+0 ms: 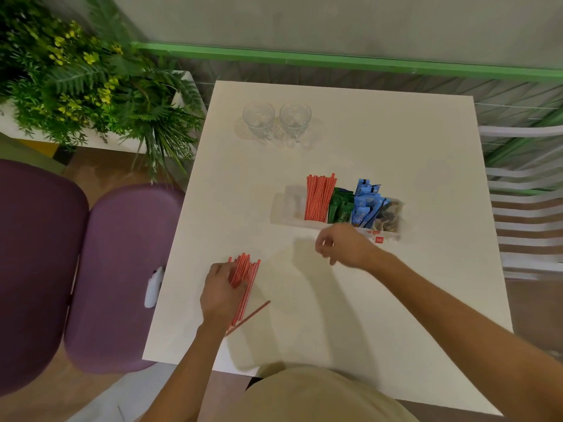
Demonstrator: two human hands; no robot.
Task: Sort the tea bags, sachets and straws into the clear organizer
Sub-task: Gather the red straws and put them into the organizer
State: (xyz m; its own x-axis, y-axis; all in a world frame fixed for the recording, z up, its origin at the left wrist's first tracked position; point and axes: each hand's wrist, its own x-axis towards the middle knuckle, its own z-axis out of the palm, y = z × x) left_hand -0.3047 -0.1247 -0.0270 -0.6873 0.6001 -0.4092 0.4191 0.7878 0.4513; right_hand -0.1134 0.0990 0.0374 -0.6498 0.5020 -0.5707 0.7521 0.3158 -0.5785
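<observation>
— Orange-red with thin pale stripes, those straws [243,283] on the white table [365,300] — loose bundle near the left front, ends uneven, fanned a little at the far end.

— And held how?

— Pinned flat under the left hand [220,292], fingers curled over the bundle and pressing it to the tabletop. Grasping the bundle, by the look of it. One single straw [253,315] apart from the rest, lying at an angle just beside the bundle's near end.

— Right hand [344,246]?

— Raised above the table just in front of the clear organizer [288,205], fingers loosely curled, nothing visible in them. Blurred, so hard to say more.

— Organizer itself?

— Transparent, long, set crosswise near the table's middle. Leftmost compartment bare. Next, a second batch of the same striped straws [320,197], standing upright and leaning slightly. Then green sachets [341,205], then blue sachets [367,205], both upright and packed close. At the right end, tea bags [391,216] — brownish, in a see-through heap, with small red tags [378,239] hanging over the front wall.

— Anything farther back?

— Two clear glasses [277,120] side by side near the far edge, well apart from everything else. Purple chairs [118,269] at the left of the table, leafy plants [76,80] beyond them.
</observation>
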